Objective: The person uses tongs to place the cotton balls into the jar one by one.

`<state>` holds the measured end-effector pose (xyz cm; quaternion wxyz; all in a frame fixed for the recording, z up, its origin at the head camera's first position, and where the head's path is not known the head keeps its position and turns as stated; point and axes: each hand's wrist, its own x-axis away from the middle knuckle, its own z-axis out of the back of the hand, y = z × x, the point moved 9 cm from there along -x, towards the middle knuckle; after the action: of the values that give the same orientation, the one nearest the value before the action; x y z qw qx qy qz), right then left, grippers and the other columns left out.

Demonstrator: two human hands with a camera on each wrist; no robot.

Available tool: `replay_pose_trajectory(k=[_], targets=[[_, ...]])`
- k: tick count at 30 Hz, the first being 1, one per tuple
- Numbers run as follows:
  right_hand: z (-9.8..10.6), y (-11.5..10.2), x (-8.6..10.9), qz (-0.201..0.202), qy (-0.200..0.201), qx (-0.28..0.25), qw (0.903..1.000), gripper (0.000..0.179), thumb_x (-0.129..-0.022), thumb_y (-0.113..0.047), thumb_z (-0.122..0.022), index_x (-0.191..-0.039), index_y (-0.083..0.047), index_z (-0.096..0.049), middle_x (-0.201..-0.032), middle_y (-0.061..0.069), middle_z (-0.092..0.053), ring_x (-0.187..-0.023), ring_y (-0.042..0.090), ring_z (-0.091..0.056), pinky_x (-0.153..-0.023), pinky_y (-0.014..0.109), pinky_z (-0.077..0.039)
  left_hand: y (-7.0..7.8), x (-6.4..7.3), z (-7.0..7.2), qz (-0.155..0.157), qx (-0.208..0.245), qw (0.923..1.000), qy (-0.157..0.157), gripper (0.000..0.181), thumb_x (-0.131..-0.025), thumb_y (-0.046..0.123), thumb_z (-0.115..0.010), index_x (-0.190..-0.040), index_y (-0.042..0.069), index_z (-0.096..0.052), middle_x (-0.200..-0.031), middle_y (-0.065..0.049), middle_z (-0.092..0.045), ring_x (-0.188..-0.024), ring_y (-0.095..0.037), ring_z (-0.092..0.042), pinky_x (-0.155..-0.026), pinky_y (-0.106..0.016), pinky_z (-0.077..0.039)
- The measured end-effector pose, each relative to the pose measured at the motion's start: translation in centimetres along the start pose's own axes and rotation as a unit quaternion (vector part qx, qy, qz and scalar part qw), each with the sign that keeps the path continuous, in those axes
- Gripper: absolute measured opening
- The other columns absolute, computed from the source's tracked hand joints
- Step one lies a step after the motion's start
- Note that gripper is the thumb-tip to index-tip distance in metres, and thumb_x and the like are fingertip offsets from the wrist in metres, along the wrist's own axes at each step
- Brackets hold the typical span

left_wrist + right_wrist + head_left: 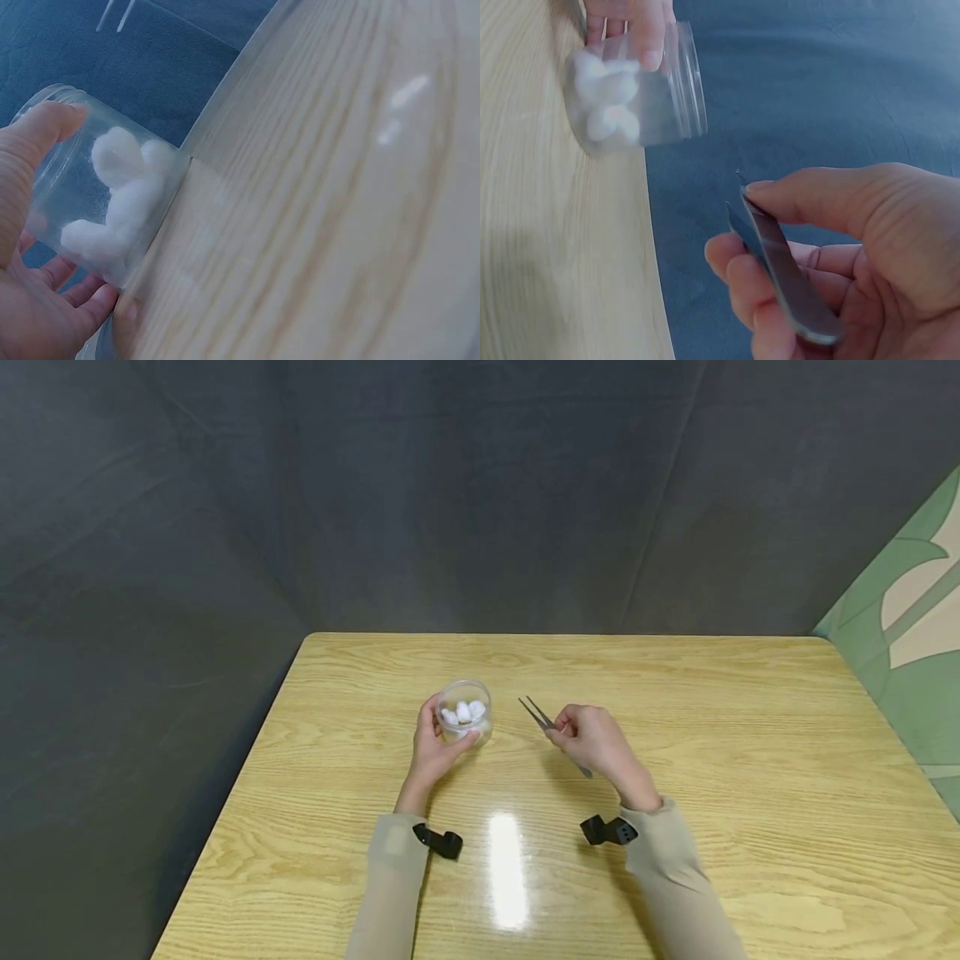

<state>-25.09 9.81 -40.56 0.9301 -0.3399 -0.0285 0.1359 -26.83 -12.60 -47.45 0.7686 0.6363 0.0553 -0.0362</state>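
A clear, lidless plastic jar [483, 729] stands on the wooden table, with several white cotton balls [463, 712] inside. My left hand [435, 752] grips the jar from its left side, thumb across the front and fingers behind; the left wrist view shows the cotton balls [131, 199] heaped toward the jar's base. To the right, my right hand [596, 741] pinches a pair of metal tweezers [537, 714] between thumb and fingers. Their two tips point up and left, apart from each other, with nothing between them. In the right wrist view the tweezers [780, 270] lie across the curled fingers.
The light wooden table [750, 735] spreads out around both hands. Behind it and along its left side hangs a dark cloth [480, 502]. A green leaf-patterned cloth [922, 635] shows at the right edge. Light glares off the tabletop between the forearms.
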Motion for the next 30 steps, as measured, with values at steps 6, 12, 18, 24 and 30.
replay_pose_trajectory(k=[6, 12, 18, 24, 30], targets=[[0.3, 1.0, 0.3, -0.013, -0.001, 0.008, 0.9999, 0.014, -0.087, -0.015, -0.065, -0.077, -0.005, -0.062, -0.056, -0.001, -0.048, -0.049, 0.012, -0.04, -0.049, 0.027, -0.034, -2.1, -0.6, 0.0, 0.006, -0.01, 0.9999, 0.011, 0.081, -0.074, 0.007, -0.078, -0.14, 0.007, -0.032, -0.135, -0.017, -0.041, -0.12, -0.031, -0.041, -0.099, -0.047, -0.035], [0.5, 1.8, 0.7, -0.008, -0.003, 0.0, 1.0, 0.014, -0.087, -0.013, -0.064, -0.077, -0.004, -0.061, -0.056, -0.001, -0.049, -0.048, 0.011, -0.039, -0.048, 0.026, -0.034, -2.3, -0.5, 0.1, 0.018, -0.012, 0.9997, 0.013, 0.082, -0.073, 0.007, -0.079, -0.14, 0.009, -0.032, -0.135, -0.015, -0.042, -0.12, -0.029, -0.041, -0.099, -0.046, -0.034], [0.6, 2.9, 1.1, -0.013, -0.005, -0.015, 0.9998, 0.015, -0.087, -0.012, -0.063, -0.076, -0.003, -0.06, -0.055, -0.001, -0.052, -0.047, 0.011, -0.043, -0.047, 0.026, -0.035, -2.4, -0.5, 0.1, 0.019, -0.013, 0.9996, 0.013, 0.083, -0.073, 0.007, -0.079, -0.141, 0.009, -0.032, -0.134, -0.014, -0.042, -0.12, -0.029, -0.041, -0.1, -0.045, -0.034], [1.0, 4.3, 1.4, -0.033, 0.007, -0.008, 0.9994, 0.015, -0.086, -0.011, -0.062, -0.076, -0.002, -0.059, -0.056, 0.0, -0.053, -0.048, 0.012, -0.045, -0.049, 0.028, -0.037, -2.3, -0.5, 0.0, 0.01, -0.007, 0.9999, 0.01, 0.082, -0.074, 0.007, -0.078, -0.141, 0.009, -0.032, -0.134, -0.015, -0.042, -0.119, -0.029, -0.041, -0.098, -0.046, -0.035], [1.3, 5.4, 1.7, -0.046, 0.019, -0.012, 0.9987, 0.015, -0.085, -0.012, -0.063, -0.074, -0.002, -0.059, -0.057, 0.0, -0.053, -0.05, 0.013, -0.044, -0.049, 0.028, -0.036, -2.2, -0.5, 0.0, 0.01, -0.003, 0.9999, 0.008, 0.082, -0.073, 0.007, -0.079, -0.141, 0.009, -0.032, -0.134, -0.015, -0.041, -0.12, -0.029, -0.041, -0.099, -0.046, -0.034]])
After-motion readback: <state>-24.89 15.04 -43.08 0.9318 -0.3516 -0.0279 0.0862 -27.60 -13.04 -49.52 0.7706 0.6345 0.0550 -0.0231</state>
